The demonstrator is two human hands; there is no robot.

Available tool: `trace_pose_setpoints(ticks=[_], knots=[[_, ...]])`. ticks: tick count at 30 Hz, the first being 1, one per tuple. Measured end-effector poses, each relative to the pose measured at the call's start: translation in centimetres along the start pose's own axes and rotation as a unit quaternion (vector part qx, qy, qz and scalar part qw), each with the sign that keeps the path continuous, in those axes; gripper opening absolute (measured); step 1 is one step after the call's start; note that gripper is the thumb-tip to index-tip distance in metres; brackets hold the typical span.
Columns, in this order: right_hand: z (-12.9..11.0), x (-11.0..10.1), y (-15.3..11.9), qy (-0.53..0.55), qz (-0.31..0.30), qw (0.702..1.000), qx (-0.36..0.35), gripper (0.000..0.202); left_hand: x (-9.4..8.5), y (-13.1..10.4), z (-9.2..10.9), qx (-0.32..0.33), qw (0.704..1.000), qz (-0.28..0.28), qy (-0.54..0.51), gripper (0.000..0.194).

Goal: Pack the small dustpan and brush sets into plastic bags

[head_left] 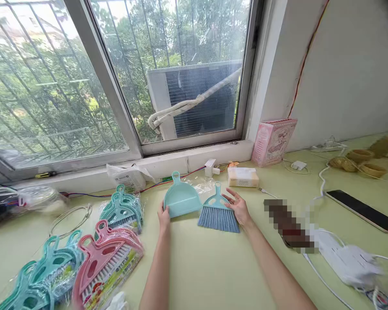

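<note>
A mint-green dustpan (183, 199) lies on the pale green table, its looped handle pointing toward the window. My left hand (163, 214) grips its left edge with closed fingers. Just right of the dustpan is a small brush (218, 214) with a mint top and grey-blue bristles spread toward me. My right hand (238, 208) is at the brush's right side, fingers apart, the fingertips at or close to its top edge.
Wrapped pink (105, 262) and teal (60, 265) dustpan sets lie at the left. A tissue pack (243, 177) and pink box (273, 142) stand near the window. At the right are a phone (364, 210), cables and a white power strip (345, 258).
</note>
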State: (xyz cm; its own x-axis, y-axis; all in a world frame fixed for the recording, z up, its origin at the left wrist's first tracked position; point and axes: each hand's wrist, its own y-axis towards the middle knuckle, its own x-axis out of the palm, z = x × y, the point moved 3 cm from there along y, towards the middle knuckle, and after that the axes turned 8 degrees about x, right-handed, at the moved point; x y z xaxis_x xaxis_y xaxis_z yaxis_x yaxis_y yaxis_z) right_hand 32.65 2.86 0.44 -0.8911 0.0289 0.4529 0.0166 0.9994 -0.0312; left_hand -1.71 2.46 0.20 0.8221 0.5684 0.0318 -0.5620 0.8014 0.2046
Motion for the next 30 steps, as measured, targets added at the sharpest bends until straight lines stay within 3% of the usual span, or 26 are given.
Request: trace_pose_setpoints(ticks=[5, 9, 12, 14, 16, 18, 21, 24, 27, 30], knots=[[0.0, -0.4, 0.1, -0.005, 0.0, 1.0, 0.01, 0.068, 0.4, -0.7, 1.1, 0.012, 1.0, 0.014, 0.024, 0.045], [0.3, -0.6, 0.2, -0.021, 0.02, 0.999, 0.014, 0.065, -1.5, -1.4, 2.4, 0.053, 0.982, 0.05, 0.177, 0.045], [0.5, -0.7, 0.4, -0.024, 0.03, 0.999, 0.02, 0.063, -4.4, -1.6, 3.7, 0.097, 0.926, 0.13, 0.341, 0.045], [0.6, -0.7, 0.5, -0.025, 0.028, 0.999, 0.022, 0.061, -5.9, -1.7, 4.5, 0.141, 0.886, 0.151, 0.415, 0.048], [0.7, -0.6, 0.6, -0.026, 0.023, 0.999, 0.023, 0.06, -6.5, -2.0, 5.2, 0.192, 0.849, 0.155, 0.467, 0.049], [0.8, -0.5, 0.8, -0.028, 0.015, 0.999, 0.025, 0.06, -6.0, -2.4, 5.8, 0.244, 0.816, 0.149, 0.502, 0.048], [0.8, -0.2, 0.9, -0.028, 0.001, 0.999, 0.024, 0.058, -3.1, -2.3, 6.3, 0.307, 0.796, 0.056, 0.518, 0.042], [0.8, -0.2, 1.0, -0.025, -0.002, 0.999, 0.022, 0.058, 1.6, -0.8, 6.0, 0.316, 0.784, -0.14, 0.515, 0.038], [0.6, -0.4, 1.0, -0.019, 0.0, 1.0, 0.019, 0.059, 6.1, 1.2, 5.0, 0.29, 0.73, -0.309, 0.536, 0.041], [0.4, -0.6, 1.1, -0.014, -0.001, 1.0, 0.015, 0.059, 8.4, 2.9, 3.7, 0.221, 0.711, -0.359, 0.563, 0.044]])
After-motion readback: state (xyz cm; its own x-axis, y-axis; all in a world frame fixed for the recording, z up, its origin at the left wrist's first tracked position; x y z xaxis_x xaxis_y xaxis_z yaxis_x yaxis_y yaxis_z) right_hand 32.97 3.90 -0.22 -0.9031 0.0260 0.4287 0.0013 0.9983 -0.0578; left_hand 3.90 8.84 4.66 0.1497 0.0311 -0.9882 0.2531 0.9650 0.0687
